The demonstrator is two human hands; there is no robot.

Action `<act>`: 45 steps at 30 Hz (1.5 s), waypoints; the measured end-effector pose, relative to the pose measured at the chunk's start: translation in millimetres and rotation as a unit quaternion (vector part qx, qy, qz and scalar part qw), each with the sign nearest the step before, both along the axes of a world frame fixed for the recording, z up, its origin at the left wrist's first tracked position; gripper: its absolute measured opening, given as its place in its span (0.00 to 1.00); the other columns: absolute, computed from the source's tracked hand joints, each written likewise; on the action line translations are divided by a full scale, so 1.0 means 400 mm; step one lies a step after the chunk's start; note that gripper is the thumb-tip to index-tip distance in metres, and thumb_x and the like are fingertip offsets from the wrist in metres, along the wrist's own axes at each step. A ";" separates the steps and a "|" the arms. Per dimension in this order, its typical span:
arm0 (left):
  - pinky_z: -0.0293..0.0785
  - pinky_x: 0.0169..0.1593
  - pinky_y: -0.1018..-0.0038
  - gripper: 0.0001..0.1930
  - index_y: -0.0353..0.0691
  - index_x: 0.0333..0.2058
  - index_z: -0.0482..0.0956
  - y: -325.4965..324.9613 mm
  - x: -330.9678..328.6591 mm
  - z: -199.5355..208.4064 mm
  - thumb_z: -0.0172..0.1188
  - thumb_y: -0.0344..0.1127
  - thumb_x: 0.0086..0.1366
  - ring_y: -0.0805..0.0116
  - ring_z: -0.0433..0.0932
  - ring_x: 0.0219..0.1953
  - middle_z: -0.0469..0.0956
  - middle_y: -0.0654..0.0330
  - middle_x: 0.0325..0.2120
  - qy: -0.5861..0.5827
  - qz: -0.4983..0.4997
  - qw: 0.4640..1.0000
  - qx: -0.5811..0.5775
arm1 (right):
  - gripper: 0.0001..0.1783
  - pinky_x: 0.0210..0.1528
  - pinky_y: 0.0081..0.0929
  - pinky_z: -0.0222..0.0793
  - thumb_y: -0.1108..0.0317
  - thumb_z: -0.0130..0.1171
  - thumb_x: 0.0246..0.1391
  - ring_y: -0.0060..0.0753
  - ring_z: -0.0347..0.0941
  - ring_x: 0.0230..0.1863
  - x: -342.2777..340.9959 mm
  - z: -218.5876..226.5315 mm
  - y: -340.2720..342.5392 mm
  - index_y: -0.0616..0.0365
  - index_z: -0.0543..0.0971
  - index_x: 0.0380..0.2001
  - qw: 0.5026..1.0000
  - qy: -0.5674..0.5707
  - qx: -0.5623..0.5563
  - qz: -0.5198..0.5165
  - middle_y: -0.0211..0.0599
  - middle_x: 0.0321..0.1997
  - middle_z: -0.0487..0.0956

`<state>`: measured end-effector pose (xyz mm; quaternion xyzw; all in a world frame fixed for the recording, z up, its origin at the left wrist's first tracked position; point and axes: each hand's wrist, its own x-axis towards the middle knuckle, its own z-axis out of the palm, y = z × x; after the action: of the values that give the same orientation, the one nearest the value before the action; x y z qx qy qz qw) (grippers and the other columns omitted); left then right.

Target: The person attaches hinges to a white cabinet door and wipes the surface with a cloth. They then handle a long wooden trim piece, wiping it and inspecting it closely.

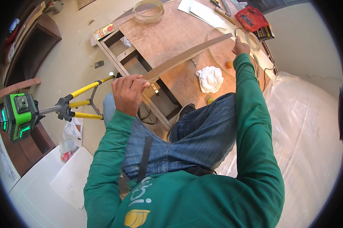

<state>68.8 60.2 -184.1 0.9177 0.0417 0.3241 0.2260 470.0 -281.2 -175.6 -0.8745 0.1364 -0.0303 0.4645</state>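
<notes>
Head-worn fisheye; faces down; near, above the hands (129, 94).

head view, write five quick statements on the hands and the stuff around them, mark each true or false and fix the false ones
1. One end of the long strip is at the left hand. True.
2. The right hand rests on the white cloth. False: the right hand is apart from the white cloth, near the long strip's other end.
3. The white cloth lies bunched on the brown board. True.
4. The green laser level is on the person's right. False: the green laser level is on the left.
5. The red bag is farther from the person than the right hand. True.
</notes>
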 end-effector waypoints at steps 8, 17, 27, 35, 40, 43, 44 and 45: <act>0.66 0.60 0.57 0.20 0.49 0.44 0.85 -0.023 -0.016 0.026 0.79 0.48 0.55 0.61 0.77 0.53 0.83 0.66 0.51 0.051 0.022 0.998 0.022 | 0.39 0.75 0.46 0.65 0.67 0.77 0.48 0.48 0.69 0.72 -0.288 0.127 0.214 0.47 0.76 0.66 0.714 -0.272 -0.301 0.572 0.37 0.68 0.78; 0.61 0.66 0.54 0.19 0.51 0.49 0.85 -0.113 0.162 0.051 0.75 0.44 0.60 0.64 0.78 0.55 0.83 0.66 0.52 0.063 0.023 0.997 0.027 | 0.23 0.64 0.43 0.74 0.69 0.72 0.53 0.46 0.77 0.61 -0.278 0.065 0.238 0.52 0.85 0.54 0.705 -0.252 -0.284 0.599 0.34 0.56 0.86; 0.67 0.57 0.61 0.08 0.50 0.40 0.86 -0.125 0.235 0.000 0.72 0.39 0.63 0.66 0.83 0.43 0.87 0.69 0.39 0.058 -0.001 0.998 0.032 | 0.19 0.58 0.42 0.78 0.69 0.71 0.52 0.45 0.81 0.54 -0.273 0.048 0.237 0.53 0.86 0.50 0.689 -0.323 -0.266 0.591 0.33 0.49 0.88; 0.67 0.56 0.63 0.06 0.50 0.37 0.87 -0.123 0.236 -0.010 0.72 0.39 0.63 0.69 0.83 0.43 0.88 0.70 0.40 0.032 0.006 0.998 0.049 | 0.19 0.59 0.41 0.77 0.69 0.71 0.54 0.44 0.81 0.56 -0.267 0.035 0.237 0.53 0.86 0.51 0.698 -0.319 -0.264 0.584 0.34 0.50 0.88; 0.67 0.57 0.62 0.05 0.50 0.37 0.88 -0.108 0.230 -0.023 0.72 0.39 0.64 0.68 0.83 0.43 0.88 0.70 0.42 0.014 -0.004 0.999 0.051 | 0.21 0.61 0.40 0.77 0.69 0.70 0.55 0.42 0.81 0.58 -0.275 0.030 0.235 0.52 0.86 0.53 0.700 -0.335 -0.263 0.573 0.33 0.52 0.88; 0.68 0.56 0.61 0.05 0.49 0.37 0.87 -0.098 0.220 -0.026 0.71 0.39 0.65 0.67 0.82 0.44 0.88 0.70 0.42 0.013 -0.017 0.999 0.047 | 0.23 0.62 0.40 0.77 0.70 0.69 0.55 0.41 0.80 0.60 -0.291 0.018 0.231 0.51 0.84 0.56 0.699 -0.352 -0.272 0.560 0.31 0.55 0.87; 0.68 0.56 0.60 0.04 0.49 0.37 0.87 -0.094 0.214 -0.026 0.71 0.39 0.65 0.66 0.82 0.44 0.87 0.70 0.43 0.014 -0.020 0.999 0.046 | 0.24 0.62 0.40 0.77 0.70 0.69 0.55 0.41 0.80 0.60 -0.301 0.015 0.233 0.51 0.84 0.58 0.698 -0.358 -0.275 0.555 0.31 0.57 0.86; 0.69 0.57 0.59 0.04 0.49 0.37 0.87 -0.088 0.206 -0.027 0.71 0.38 0.65 0.65 0.82 0.44 0.87 0.69 0.43 0.014 -0.022 0.999 0.045 | 0.26 0.63 0.40 0.77 0.70 0.69 0.55 0.40 0.79 0.61 -0.311 0.012 0.235 0.51 0.83 0.59 0.698 -0.364 -0.279 0.550 0.30 0.58 0.86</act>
<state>151.1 25.0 -195.0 0.9322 0.0102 0.3074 0.1910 345.8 -187.1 -171.0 -0.8040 -0.5633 -0.1220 0.1465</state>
